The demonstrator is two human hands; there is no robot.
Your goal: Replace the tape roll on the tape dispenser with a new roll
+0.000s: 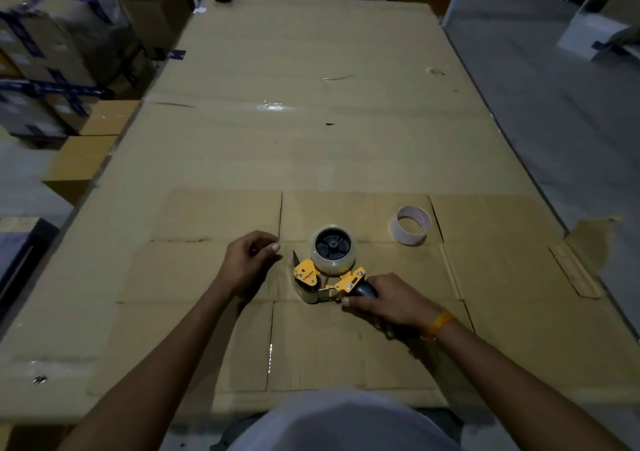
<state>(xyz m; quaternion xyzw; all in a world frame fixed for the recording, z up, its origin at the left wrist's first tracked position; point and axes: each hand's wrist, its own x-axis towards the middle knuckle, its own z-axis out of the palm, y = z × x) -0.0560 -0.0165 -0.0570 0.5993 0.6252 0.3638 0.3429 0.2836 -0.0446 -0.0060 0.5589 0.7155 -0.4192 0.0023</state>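
A yellow metal tape dispenser with a dark handle (323, 279) lies on its side on the cardboard-covered desk (311, 139), between the person's two hands. The right hand (384, 300) is wrapped around the handle, pinning the tool down. The left hand (251, 260) hovers just left of the dispenser's blade end, fingers loosely curled with thumb and forefinger pinched together; in the dim light it is hard to tell whether they hold a clear tape end or nothing. A thick roll of clear tape on a black hub (333, 250) already sits on the dispenser's spindle, just beyond the right hand. Farther out past that hand, apart from the tool, lies a thin, nearly bare whitish cardboard tape core (411, 225). Judging from this, the swap itself looks done: old core off, fresh roll seated. What probably remains is threading the tape end through the roller to the blade.
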